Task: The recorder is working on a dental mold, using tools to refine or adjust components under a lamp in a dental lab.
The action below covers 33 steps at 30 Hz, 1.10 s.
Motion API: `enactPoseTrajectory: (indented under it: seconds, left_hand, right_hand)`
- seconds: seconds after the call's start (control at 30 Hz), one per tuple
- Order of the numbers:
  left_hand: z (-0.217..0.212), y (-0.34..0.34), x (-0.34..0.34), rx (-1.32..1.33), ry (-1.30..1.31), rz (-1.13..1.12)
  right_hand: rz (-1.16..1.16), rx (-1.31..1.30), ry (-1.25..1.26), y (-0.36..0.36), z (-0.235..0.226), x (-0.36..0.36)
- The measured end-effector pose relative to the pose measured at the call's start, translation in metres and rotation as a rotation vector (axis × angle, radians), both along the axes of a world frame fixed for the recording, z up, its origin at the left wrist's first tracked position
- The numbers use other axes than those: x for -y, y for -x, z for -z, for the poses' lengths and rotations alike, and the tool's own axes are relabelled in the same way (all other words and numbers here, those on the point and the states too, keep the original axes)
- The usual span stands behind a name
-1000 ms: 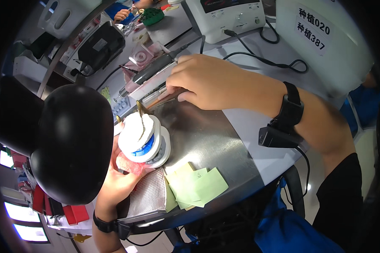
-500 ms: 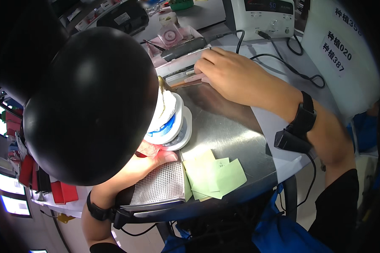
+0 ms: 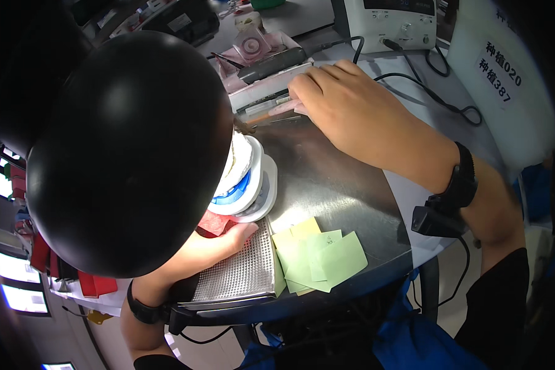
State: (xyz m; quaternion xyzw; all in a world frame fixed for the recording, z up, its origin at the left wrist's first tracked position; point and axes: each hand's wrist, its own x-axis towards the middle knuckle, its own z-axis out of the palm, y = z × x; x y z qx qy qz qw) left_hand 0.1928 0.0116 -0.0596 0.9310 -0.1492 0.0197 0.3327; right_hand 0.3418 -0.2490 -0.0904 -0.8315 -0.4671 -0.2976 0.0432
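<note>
One white plaster cast [image 3: 240, 161] on two white plates [image 3: 269, 190], beside your left hand [image 3: 208, 251], partly behind one black rounded shade [image 3: 129, 154].
Judged stiff, moderately heavy, chip-prone; take it by the plates' rims. Your left grip: fingers hidden, cannot tell. Your right hand [image 3: 348, 111]: fingertips at one slim wood-toned tool [image 3: 259, 119]; whether clasped, cannot tell. Green paper slips [image 3: 346, 262]: at least two.

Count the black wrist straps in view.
2: one black strap is around the left wrist, the other strap around the right wrist. The big rounded black object could hide more.
</note>
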Motion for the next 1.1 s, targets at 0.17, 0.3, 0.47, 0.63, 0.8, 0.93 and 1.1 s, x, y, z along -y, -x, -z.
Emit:
enactPoseTrajectory:
  seconds: [0.17,0.3,0.47,0.63,0.8,0.93,1.1]
  left_hand:
    - [0.0,0.014,-0.014,0.013,0.157,-0.149]
    - [0.016,-0.016,-0.028,0.063,0.44,-0.187]
    - [-0.02,-0.002,-0.033,0.127,0.446,-0.193]
    - [-0.004,-0.029,-0.016,0.015,0.319,-0.041]
    - [-0.007,-0.012,-0.021,-0.003,0.268,-0.091]
    - [-0.007,-0.013,-0.022,0.006,0.273,-0.022]
    - [0.0,-0.006,-0.025,0.02,0.247,-0.003]
  right_hand:
    - [-0.049,-0.095,-0.165,0.008,-0.016,-0.005]
    - [-0.01,-0.113,-0.214,0.003,-0.02,0.011]
    - [-0.027,-0.326,-0.152,0.016,-0.061,0.017]
    - [-0.269,-0.909,0.025,0.012,-0.057,0.025]
    - [-0.421,-1.056,0.133,0.025,-0.057,0.0]
    - [-0.509,-0.988,-0.008,0.051,-0.06,0.001]
    - [-0.452,-0.837,0.124,0.04,-0.037,0.005]
